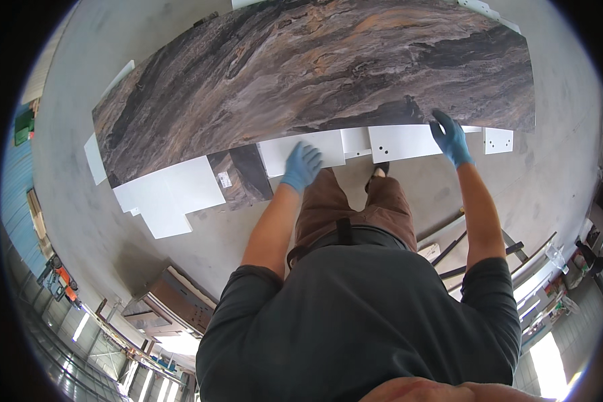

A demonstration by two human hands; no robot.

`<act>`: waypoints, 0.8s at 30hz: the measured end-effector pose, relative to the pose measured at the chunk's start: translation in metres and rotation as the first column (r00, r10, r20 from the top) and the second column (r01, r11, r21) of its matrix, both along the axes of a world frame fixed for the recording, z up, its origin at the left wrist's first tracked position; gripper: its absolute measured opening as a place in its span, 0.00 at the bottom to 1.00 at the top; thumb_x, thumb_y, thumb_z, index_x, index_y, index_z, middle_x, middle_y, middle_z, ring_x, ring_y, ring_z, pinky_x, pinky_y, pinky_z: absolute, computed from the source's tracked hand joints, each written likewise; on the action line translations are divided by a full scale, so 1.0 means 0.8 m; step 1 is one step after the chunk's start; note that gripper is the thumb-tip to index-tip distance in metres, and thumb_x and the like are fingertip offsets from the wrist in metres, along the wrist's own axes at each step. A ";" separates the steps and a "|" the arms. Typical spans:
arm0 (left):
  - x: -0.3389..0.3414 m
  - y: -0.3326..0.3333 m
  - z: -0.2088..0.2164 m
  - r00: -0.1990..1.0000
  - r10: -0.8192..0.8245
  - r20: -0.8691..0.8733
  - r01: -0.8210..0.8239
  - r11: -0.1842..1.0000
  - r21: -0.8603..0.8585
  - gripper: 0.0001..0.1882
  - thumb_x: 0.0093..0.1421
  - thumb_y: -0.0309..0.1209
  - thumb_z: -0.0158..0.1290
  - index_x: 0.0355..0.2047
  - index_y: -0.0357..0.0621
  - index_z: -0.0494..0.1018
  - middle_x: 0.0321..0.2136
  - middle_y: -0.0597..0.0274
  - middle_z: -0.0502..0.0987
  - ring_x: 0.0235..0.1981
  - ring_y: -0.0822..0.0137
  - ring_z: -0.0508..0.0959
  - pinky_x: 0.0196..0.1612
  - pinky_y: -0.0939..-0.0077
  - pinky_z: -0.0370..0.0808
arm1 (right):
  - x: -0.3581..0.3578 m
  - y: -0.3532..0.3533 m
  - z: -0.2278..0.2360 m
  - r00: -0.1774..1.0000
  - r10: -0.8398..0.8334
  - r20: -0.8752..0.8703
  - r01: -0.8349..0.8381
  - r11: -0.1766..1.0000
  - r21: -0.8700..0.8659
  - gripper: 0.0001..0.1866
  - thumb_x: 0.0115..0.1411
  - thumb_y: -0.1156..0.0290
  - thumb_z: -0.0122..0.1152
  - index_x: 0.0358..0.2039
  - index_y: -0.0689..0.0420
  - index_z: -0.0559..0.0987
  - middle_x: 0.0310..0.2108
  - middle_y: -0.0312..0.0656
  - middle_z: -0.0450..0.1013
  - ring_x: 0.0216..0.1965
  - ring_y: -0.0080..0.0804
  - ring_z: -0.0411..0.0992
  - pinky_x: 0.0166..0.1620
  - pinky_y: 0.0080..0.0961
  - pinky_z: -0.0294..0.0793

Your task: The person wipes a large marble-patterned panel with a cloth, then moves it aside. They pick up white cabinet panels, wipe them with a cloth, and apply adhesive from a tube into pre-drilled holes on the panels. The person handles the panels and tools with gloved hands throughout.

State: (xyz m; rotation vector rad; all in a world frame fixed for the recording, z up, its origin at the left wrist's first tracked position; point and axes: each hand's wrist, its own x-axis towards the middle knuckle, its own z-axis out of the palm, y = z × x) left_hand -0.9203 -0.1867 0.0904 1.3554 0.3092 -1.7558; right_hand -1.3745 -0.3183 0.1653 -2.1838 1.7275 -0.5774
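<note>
A large marble-patterned panel [315,74] in brown, grey and black stretches across the upper part of the view. My right hand [453,141], in a blue glove with darkened fingertips, is at its near edge. The fingers are apart and the tips overlap the edge; whether they press on it I cannot tell. My left hand [303,166], gloved alike, hovers by a white panel [328,149] that shows beneath the large one. Its fingers are spread and slightly bent, with nothing in them. A smaller dark marbled piece [244,175] with a white label lies left of this hand.
More white boards stick out underneath: a stepped one [171,194] at the left, one with dark holes [405,143] and a small one [498,141] at the right. Stacked brown panels [181,298] stand lower left. Dark metal bars [479,258] lie behind my right arm.
</note>
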 end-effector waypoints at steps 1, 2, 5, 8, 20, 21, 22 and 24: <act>-0.009 -0.013 -0.005 0.997 -0.056 -0.056 0.057 0.998 0.014 0.33 0.70 0.57 0.48 0.62 0.44 0.68 0.58 0.59 0.75 0.56 0.56 0.76 0.58 0.55 0.74 | 0.036 -0.034 0.007 0.998 0.063 0.008 -0.063 0.996 -0.058 0.17 0.64 0.61 0.64 0.51 0.52 0.82 0.50 0.48 0.80 0.52 0.53 0.77 0.56 0.44 0.76; -0.018 -0.032 -0.012 0.994 -0.052 -0.096 0.054 0.998 0.022 0.33 0.70 0.58 0.48 0.62 0.44 0.68 0.57 0.59 0.75 0.55 0.56 0.76 0.57 0.55 0.75 | 0.069 -0.072 0.014 0.993 0.119 -0.006 -0.118 0.984 -0.132 0.17 0.64 0.60 0.63 0.51 0.52 0.82 0.50 0.47 0.80 0.51 0.53 0.77 0.56 0.45 0.75; -0.052 -0.074 -0.028 0.972 -0.016 -0.233 0.028 0.998 0.048 0.37 0.68 0.61 0.49 0.63 0.43 0.67 0.59 0.57 0.75 0.54 0.55 0.77 0.55 0.53 0.77 | 0.149 -0.167 0.038 0.987 0.155 -0.027 -0.157 0.983 -0.091 0.18 0.64 0.59 0.62 0.52 0.51 0.81 0.52 0.46 0.80 0.52 0.53 0.77 0.57 0.45 0.74; -0.077 -0.104 -0.044 0.964 0.083 -0.254 -0.048 0.989 0.141 0.45 0.64 0.67 0.50 0.65 0.38 0.65 0.62 0.51 0.72 0.59 0.50 0.74 0.61 0.50 0.74 | 0.205 -0.258 0.052 0.975 0.215 -0.056 -0.218 0.974 -0.054 0.18 0.65 0.59 0.61 0.52 0.51 0.81 0.51 0.46 0.80 0.52 0.53 0.77 0.55 0.45 0.76; -0.129 -0.238 -0.076 0.830 0.534 -0.162 -0.448 0.810 0.377 0.55 0.58 0.77 0.47 0.68 0.43 0.61 0.65 0.53 0.66 0.63 0.53 0.70 0.66 0.55 0.69 | 0.419 -0.614 -0.042 0.839 0.371 -0.399 -0.486 0.840 -0.240 0.26 0.65 0.48 0.60 0.57 0.50 0.78 0.61 0.47 0.73 0.58 0.50 0.74 0.63 0.47 0.69; -0.131 -0.246 -0.078 0.820 0.547 -0.170 -0.466 0.810 0.355 0.53 0.57 0.77 0.48 0.67 0.46 0.63 0.63 0.55 0.69 0.60 0.55 0.72 0.64 0.57 0.71 | 0.428 -0.629 -0.048 0.834 0.381 -0.398 -0.503 0.821 -0.268 0.26 0.65 0.48 0.60 0.57 0.50 0.77 0.61 0.47 0.74 0.57 0.50 0.74 0.63 0.48 0.69; -0.130 -0.251 -0.079 0.805 0.572 -0.154 -0.499 0.795 0.345 0.50 0.57 0.76 0.50 0.66 0.50 0.65 0.61 0.57 0.71 0.58 0.56 0.73 0.62 0.58 0.73 | 0.441 -0.640 -0.055 0.821 0.405 -0.403 -0.528 0.808 -0.264 0.26 0.65 0.47 0.59 0.58 0.50 0.77 0.60 0.47 0.74 0.57 0.50 0.74 0.63 0.48 0.68; -0.124 -0.256 -0.080 0.757 0.639 -0.136 -0.552 0.737 0.391 0.45 0.58 0.75 0.51 0.64 0.58 0.68 0.58 0.62 0.75 0.54 0.57 0.77 0.57 0.57 0.78 | 0.468 -0.654 -0.064 0.790 0.433 -0.433 -0.538 0.829 -0.152 0.27 0.65 0.46 0.59 0.57 0.51 0.78 0.55 0.49 0.77 0.53 0.50 0.76 0.60 0.48 0.70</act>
